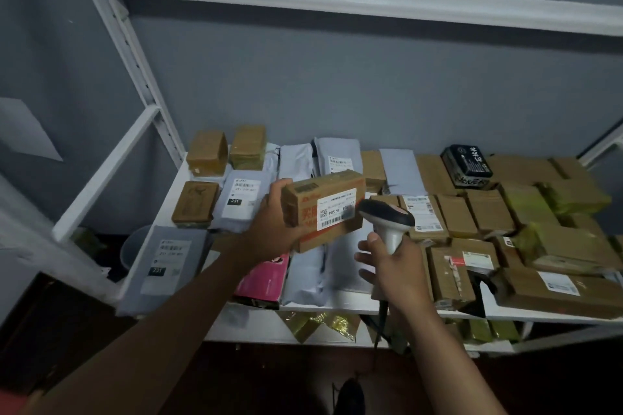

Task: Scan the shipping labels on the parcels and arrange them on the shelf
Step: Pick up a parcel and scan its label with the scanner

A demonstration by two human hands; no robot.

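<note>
Left hand (269, 229) curled round the left end of a cardboard parcel (325, 209), lifted above the shelf (337, 301), long axis running left to right, white shipping label (337, 209) facing up and toward the right grip. Right hand (394, 266) wrapped on the handle of a pale plastic scanner (387, 219), dark head just right of the label, nearly touching, aimed leftward at the barcode. Probably mid-scan. Below both grips: matte brown cartons, slick grey mailer bags, one glossy pink box (263, 280).

"231" on grey mailer (240, 199); "J6 504" on held box's label (336, 209).
</note>
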